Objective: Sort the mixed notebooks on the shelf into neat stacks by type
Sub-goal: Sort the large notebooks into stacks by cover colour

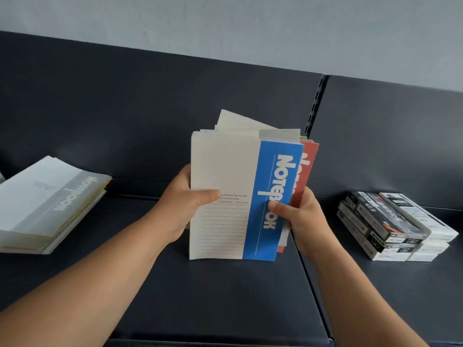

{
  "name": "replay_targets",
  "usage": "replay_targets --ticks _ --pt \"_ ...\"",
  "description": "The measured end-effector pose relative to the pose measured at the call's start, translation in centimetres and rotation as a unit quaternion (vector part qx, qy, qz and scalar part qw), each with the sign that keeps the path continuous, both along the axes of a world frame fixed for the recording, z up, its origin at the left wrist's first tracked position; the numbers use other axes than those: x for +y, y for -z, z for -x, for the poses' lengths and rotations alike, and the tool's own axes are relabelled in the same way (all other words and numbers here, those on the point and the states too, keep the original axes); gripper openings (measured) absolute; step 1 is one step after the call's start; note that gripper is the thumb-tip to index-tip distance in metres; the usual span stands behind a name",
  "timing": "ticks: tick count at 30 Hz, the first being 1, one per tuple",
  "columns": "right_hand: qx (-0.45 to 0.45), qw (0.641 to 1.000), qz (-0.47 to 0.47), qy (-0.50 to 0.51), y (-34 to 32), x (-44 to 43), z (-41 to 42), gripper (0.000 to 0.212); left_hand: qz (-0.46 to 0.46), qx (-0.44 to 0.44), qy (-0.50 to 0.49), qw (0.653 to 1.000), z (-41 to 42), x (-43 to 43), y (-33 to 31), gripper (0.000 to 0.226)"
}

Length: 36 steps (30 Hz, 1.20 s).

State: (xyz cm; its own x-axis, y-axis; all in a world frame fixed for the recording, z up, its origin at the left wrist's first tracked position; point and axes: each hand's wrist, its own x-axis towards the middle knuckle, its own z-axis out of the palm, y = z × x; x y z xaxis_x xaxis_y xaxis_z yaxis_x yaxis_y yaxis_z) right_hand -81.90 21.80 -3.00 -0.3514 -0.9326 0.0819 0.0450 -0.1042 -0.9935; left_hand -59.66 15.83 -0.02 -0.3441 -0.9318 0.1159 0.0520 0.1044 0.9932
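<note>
Dark shelf (225, 301) below dark back panel (150, 108), grey wall (225, 21) above. Clamped on upright notebook bundle (225, 171) with left hand (185, 204) and right hand (303, 221). Grey notebook stack (45, 204) at left, boxes (390, 226) at right.

Between the left hand (183, 204) and the right hand (300, 219), the cream-and-blue paper notebook (225, 171) has a smooth, matt cover, as does the red paper notebook (309, 156) behind it. Left of the left hand, the grey paper notebooks (45, 196) show a faint sheen. Right of the right hand, the black-and-white boxes (390, 221) look glossy. The dark shelf (213, 296) below is smooth and matt.
</note>
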Motion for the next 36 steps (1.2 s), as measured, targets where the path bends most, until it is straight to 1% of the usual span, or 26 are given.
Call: replay_targets --ticks 3,6,10,12,14,17,18,20,21,23,25,26,27,29,32,33,34,35,36 --pt "0.001 0.999 0.035 -0.006 -1.5 0.2 -0.2 0.045 0.036 0.018 0.009 0.999 0.2 0.0 -1.0 0.058" --pt "0.019 0.996 0.08 -0.018 -3.5 0.4 -0.5 0.051 0.07 0.03 0.01 0.997 0.1 0.3 -2.1 0.07" --pt "0.018 0.991 0.131 -0.008 -5.6 0.5 -1.0 0.069 0.111 0.047 -0.005 0.993 -0.1 0.3 -3.8 0.094" --pt "0.014 0.991 0.134 0.01 -6.1 0.6 -1.6 0.085 0.131 0.049 -0.014 0.99 -0.2 0.4 -4.6 0.098" --pt "0.009 0.991 0.131 0.008 -6.1 0.5 -2.2 0.092 0.14 0.053 -0.018 0.989 0.2 0.6 -5.1 0.097" --pt "-0.01 0.991 0.132 0.001 -6.3 0.6 -2.7 0.081 0.132 0.062 -0.03 0.989 0.9 0.9 -5.1 0.089" --pt "-0.002 0.991 0.134 0.004 -6.4 0.6 -2.7 0.081 0.141 0.05 -0.042 0.988 0.9 1.0 -5.1 0.084" --pt "0.041 0.988 0.145 0.025 -6.6 0.8 -2.5 0.082 0.188 0.007 -0.081 0.979 0.5 1.0 -5.2 0.069" --pt "0.073 0.985 0.149 0.042 -6.7 0.9 -2.5 0.077 0.217 -0.016 -0.098 0.971 0.3 1.0 -5.3 0.06" --pt "0.124 0.979 0.151 0.059 -6.9 0.9 -2.6 0.052 0.276 -0.08 -0.116 0.951 0.0 1.1 -5.6 0.046" --pt "0.129 0.978 0.148 0.068 -7.3 1.0 -2.7 0.024 0.318 -0.185 -0.117 0.923 -0.3 1.1 -6.1 0.039" --pt "0.139 0.977 0.144 0.077 -7.5 1.0 -2.7 0.015 0.327 -0.239 -0.111 0.908 -0.5 1.0 -6.4 0.041" --pt "0.154 0.975 0.139 0.082 -7.8 1.2 -2.6 0.013 0.326 -0.282 -0.101 0.896 -0.8 1.0 -6.8 0.043" --pt "0.169 0.973 0.134 0.079 -8.3 1.4 -2.5 0.016 0.311 -0.323 -0.078 0.891 -1.2 1.0 -7.4 0.047" --pt "0.16 0.977 0.123 0.068 -8.3 1.4 -2.3 0.026 0.279 -0.307 -0.056 0.908 -1.4 1.2 -7.6 0.054" --pt "0.147 0.98 0.119 0.055 -8.1 1.4 -2.2 0.036 0.261 -0.285 -0.053 0.921 -1.3 1.3 -7.4 0.06" --pt "0.133 0.984 0.112 0.042 -7.8 1.3 -2.1 0.052 0.233 -0.242 -0.054 0.94 -1.2 1.4 -7.1 0.068" --pt "0.113 0.988 0.101 0.031 -7.3 1.2 -2.0 0.071 0.193 -0.182 -0.055 0.963 -1.1 1.5 -6.8 0.075" --pt "0.089 0.992 0.089 0.021 -6.8 1.2 -1.9 0.087 0.145 -0.117 -0.05 0.981 -1.0 1.6 -6.4 0.078"
